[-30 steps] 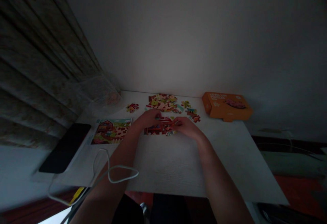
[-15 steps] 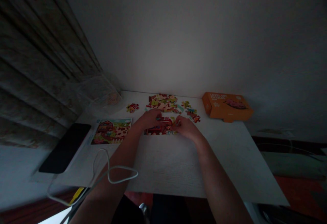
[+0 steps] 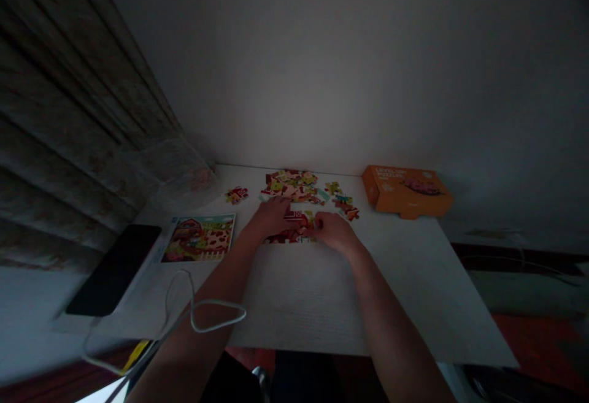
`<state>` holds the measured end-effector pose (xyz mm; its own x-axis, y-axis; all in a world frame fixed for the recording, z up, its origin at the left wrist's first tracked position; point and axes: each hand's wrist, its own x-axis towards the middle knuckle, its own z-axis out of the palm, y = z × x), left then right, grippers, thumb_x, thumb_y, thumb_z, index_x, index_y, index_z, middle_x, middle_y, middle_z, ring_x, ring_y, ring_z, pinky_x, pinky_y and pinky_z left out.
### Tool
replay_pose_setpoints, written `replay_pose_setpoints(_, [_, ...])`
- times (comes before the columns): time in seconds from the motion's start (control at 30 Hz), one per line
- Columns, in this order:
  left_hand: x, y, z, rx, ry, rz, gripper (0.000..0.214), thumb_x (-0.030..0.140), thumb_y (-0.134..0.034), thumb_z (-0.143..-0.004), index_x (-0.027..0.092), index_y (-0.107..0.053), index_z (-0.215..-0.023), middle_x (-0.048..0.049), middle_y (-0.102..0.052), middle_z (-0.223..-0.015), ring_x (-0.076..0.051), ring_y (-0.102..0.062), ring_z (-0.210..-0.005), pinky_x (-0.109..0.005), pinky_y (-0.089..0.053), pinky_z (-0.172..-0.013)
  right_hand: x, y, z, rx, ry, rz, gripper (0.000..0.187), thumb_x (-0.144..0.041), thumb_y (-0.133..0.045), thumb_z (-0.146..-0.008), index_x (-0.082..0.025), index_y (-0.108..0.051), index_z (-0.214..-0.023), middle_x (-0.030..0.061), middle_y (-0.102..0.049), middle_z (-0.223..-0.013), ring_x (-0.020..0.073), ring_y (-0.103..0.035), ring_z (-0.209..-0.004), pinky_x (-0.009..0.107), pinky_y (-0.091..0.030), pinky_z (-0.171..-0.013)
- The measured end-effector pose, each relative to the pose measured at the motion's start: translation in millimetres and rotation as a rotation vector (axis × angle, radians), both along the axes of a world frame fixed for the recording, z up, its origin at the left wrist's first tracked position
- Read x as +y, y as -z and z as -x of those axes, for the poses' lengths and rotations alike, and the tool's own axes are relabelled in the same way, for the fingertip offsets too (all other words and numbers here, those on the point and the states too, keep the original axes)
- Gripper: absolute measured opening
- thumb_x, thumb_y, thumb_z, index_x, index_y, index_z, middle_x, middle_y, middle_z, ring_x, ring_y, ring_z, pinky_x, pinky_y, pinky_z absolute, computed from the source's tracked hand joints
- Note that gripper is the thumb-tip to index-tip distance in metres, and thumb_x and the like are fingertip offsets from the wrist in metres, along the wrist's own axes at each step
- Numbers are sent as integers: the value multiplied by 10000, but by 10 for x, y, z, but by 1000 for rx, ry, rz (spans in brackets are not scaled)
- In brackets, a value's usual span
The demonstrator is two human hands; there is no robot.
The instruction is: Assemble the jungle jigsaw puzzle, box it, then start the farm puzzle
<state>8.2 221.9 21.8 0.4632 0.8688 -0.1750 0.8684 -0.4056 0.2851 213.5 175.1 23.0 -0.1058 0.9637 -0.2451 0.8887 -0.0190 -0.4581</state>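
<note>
A partly joined jigsaw puzzle [image 3: 297, 226] with a red barn picture lies on the white table. Across its left side rests my left hand [image 3: 275, 216], fingers stretched out and apart, touching the pieces. My right hand [image 3: 335, 230] is at the puzzle's right edge, fingers curled together around a puzzle piece [image 3: 318, 222] that is mostly hidden. Just behind the hands is a heap of loose puzzle pieces [image 3: 292, 183]. A few more pieces [image 3: 344, 200] lie to the right, and a small cluster [image 3: 236, 194] to the left.
A printed picture card [image 3: 199, 237] of the farm scene lies at left, beside a black tablet or phone [image 3: 115, 269]. A white cable [image 3: 216, 302] loops over my left forearm. An orange puzzle box [image 3: 407, 191] stands at back right, a clear plastic bag [image 3: 177, 173] at back left.
My left hand's fingers have spread and flattened on the puzzle. My right hand's fingers have curled in more at its right edge. The view has shifted slightly.
</note>
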Motion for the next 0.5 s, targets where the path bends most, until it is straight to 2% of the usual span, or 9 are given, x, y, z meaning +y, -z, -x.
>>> replay_pose_setpoints(0.07, [-5, -23, 5, -7, 0, 7, 468, 576, -690, -868, 197, -612, -1132, -151, -623, -1299, -331, -587, -1202, -405, -476, -953, 37, 10, -86, 85, 2, -33, 420, -560, -733, -850, -222, -550, -682, 6, -628, -697, 158, -534, -648, 279, -289, -595])
replay_pose_setpoints(0.13, [-5, -41, 11, -14, 9, 16, 457, 578, -692, -866, 192, -616, -1099, -148, -624, -1290, -325, -590, -1188, -394, -475, -935, 91, 28, -248, 172, 106, -138, 366, -490, -687, -885, -220, -542, -683, 13, -630, -699, 161, -551, -657, 279, -316, -609])
replay_pose_setpoints(0.2, [-3, -48, 15, -16, 30, 27, 431, 568, -701, -861, 191, -619, -1055, -142, -626, -1281, -315, -590, -1177, -382, -473, -920, 148, 57, -461, 206, 362, -309, 280, -453, -660, -883, -221, -565, -759, 19, -634, -710, 176, -572, -657, 285, -337, -607])
replay_pose_setpoints(0.23, [-2, -46, 14, -13, 41, 31, 421, 563, -704, -858, 191, -620, -1036, -139, -626, -1279, -313, -588, -1175, -379, -471, -918, 173, 77, -572, 231, 492, -349, 229, -429, -640, -884, -219, -577, -814, 13, -627, -694, 180, -577, -632, 288, -355, -603])
replay_pose_setpoints(0.3, [0, -39, 6, -4, 55, 39, 416, 568, -706, -853, 192, -624, -1013, -135, -628, -1269, -313, -587, -1169, -385, -467, -921, 212, 125, -770, 301, 642, -385, 171, -379, -590, -890, -210, -597, -916, 7, -619, -674, 190, -593, -607, 299, -404, -614])
replay_pose_setpoints(0.37, [0, -32, -9, 0, 65, 38, 428, 587, -705, -847, 194, -631, -1000, -133, -637, -1247, -318, -587, -1166, -394, -463, -926, 237, 180, -917, 320, 675, -410, 179, -345, -581, -869, -195, -623, -957, 25, -634, -713, 205, -624, -647, 321, -456, -660])
replay_pose_setpoints(0.5, [7, -48, -17, -27, 73, 41, 384, 570, -683, -875, 195, -647, -946, -113, -684, -1145, -293, -627, -1087, -368, -468, -875, 253, 297, -1071, 293, 595, -415, 254, -325, -574, -848, -174, -678, -1024, 98, -696, -912, 249, -685, -826, 383, -517, -798])
